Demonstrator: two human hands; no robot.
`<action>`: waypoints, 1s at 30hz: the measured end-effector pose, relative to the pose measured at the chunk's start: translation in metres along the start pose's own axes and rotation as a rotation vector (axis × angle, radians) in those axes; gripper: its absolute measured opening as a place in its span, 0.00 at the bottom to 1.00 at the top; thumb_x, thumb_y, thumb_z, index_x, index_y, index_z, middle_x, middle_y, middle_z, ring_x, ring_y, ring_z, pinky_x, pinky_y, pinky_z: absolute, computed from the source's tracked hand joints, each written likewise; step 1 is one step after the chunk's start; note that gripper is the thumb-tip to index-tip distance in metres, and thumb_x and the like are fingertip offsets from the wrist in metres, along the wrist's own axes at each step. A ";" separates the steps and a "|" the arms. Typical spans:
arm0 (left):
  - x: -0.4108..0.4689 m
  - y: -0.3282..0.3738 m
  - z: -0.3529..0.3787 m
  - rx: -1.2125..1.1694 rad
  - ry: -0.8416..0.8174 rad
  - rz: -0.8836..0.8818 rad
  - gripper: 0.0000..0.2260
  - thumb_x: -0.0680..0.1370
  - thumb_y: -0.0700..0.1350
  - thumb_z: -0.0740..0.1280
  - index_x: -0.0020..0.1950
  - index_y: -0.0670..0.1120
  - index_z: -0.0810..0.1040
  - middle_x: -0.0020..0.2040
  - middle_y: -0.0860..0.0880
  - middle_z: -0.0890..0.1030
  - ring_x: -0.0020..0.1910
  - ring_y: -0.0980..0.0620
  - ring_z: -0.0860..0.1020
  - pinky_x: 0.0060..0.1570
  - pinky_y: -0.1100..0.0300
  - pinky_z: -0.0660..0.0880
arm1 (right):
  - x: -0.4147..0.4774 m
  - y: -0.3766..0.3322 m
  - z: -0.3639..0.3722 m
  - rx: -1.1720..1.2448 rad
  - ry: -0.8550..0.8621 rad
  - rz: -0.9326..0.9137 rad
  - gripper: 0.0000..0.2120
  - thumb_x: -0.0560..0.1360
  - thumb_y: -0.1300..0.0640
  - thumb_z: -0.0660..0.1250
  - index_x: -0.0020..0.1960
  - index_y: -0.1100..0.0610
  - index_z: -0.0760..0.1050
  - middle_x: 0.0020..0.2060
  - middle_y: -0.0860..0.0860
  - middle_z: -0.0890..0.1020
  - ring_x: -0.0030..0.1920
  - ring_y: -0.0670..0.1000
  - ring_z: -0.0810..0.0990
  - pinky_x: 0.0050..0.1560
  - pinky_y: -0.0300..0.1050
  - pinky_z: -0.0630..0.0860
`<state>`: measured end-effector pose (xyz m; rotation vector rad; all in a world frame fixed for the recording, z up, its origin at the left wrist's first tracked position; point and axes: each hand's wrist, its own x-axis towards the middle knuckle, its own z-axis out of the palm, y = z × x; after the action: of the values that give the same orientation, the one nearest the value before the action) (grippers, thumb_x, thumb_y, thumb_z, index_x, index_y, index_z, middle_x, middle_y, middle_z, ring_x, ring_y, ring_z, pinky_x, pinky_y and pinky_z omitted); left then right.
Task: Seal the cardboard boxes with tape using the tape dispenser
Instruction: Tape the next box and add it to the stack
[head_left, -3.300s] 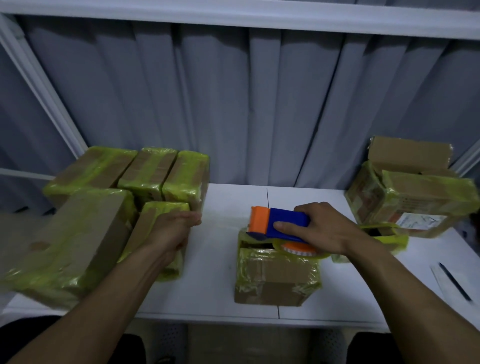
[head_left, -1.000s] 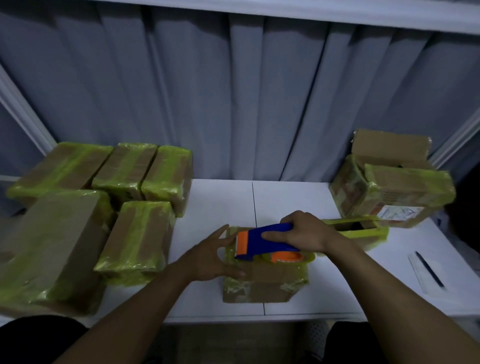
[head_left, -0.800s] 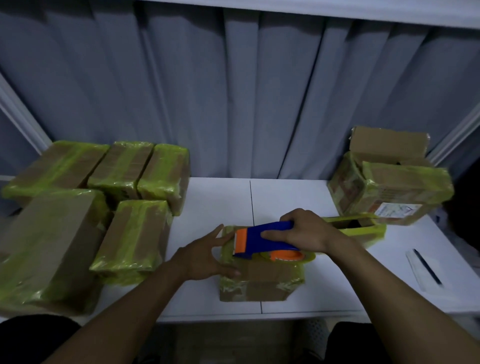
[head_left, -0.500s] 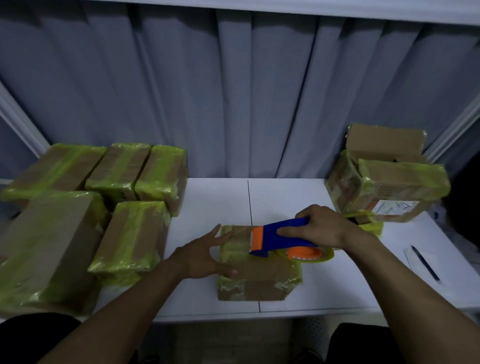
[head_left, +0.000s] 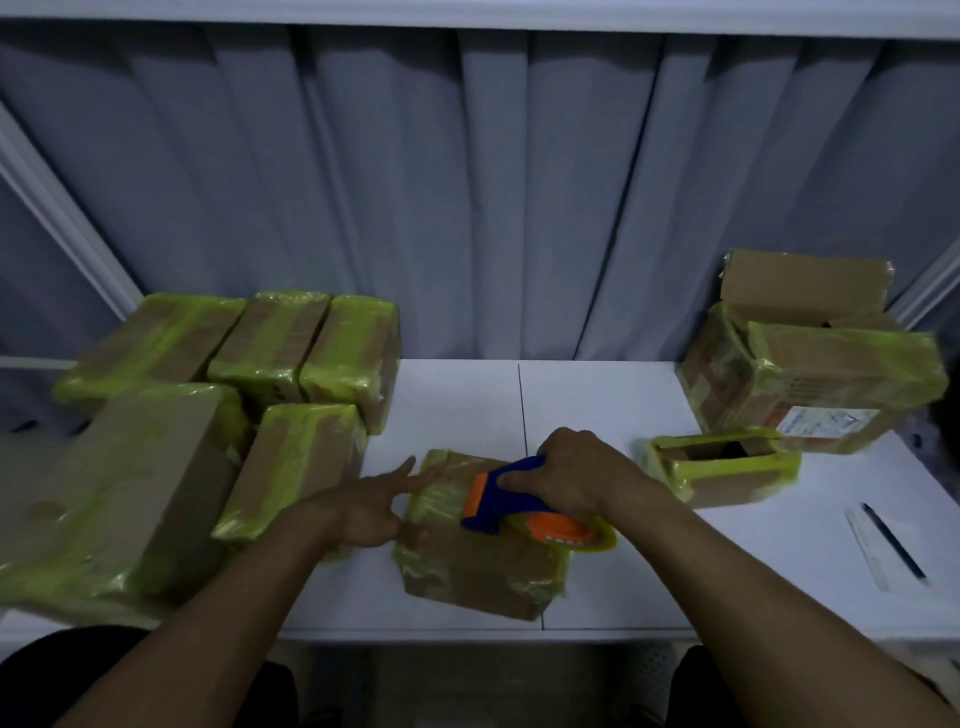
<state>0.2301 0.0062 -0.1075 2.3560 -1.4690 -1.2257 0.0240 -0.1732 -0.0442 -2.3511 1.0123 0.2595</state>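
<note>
Both forearms (head_left: 223, 639) are seen bare, uncovered from the bottom edge of the view up to the left hand (head_left: 363, 512) and the right hand (head_left: 576, 475). Dark clothing (head_left: 104, 680) is worn below them; its kind cannot be told.

The right hand (head_left: 576, 475) grips the blue-and-orange tape dispenser (head_left: 511, 512) on top of a small cardboard box (head_left: 478, 566) near the white worktop's (head_left: 597, 405) front edge. The left hand (head_left: 371, 506) rests straight fingers (head_left: 401, 474) on the box's left edge. Taped boxes (head_left: 291, 358) crowd the left side. An open box (head_left: 722, 470) sits to the right, with what looks like a pen (head_left: 893, 540) beyond it.
</note>
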 end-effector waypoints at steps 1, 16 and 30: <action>-0.004 -0.003 -0.002 0.011 0.032 0.022 0.37 0.77 0.60 0.69 0.77 0.69 0.47 0.79 0.61 0.38 0.80 0.51 0.46 0.75 0.52 0.57 | 0.001 -0.004 0.005 0.001 0.017 0.003 0.25 0.71 0.33 0.71 0.39 0.55 0.74 0.35 0.51 0.79 0.33 0.50 0.77 0.33 0.43 0.70; -0.008 0.000 0.057 0.520 0.417 0.131 0.44 0.73 0.74 0.50 0.82 0.49 0.49 0.80 0.57 0.39 0.79 0.51 0.39 0.73 0.42 0.62 | -0.005 -0.004 0.004 0.076 0.034 -0.020 0.29 0.72 0.30 0.69 0.44 0.59 0.79 0.36 0.52 0.82 0.35 0.49 0.79 0.35 0.42 0.72; -0.008 0.004 0.054 0.630 0.412 0.149 0.42 0.76 0.72 0.55 0.82 0.52 0.43 0.78 0.61 0.33 0.79 0.48 0.41 0.69 0.42 0.69 | -0.022 0.019 -0.028 0.041 -0.017 0.009 0.28 0.72 0.29 0.69 0.46 0.56 0.81 0.38 0.51 0.84 0.39 0.49 0.83 0.39 0.41 0.76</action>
<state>0.1890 0.0266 -0.1368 2.5562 -2.0223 -0.2155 -0.0057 -0.1864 -0.0204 -2.3046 1.0113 0.2591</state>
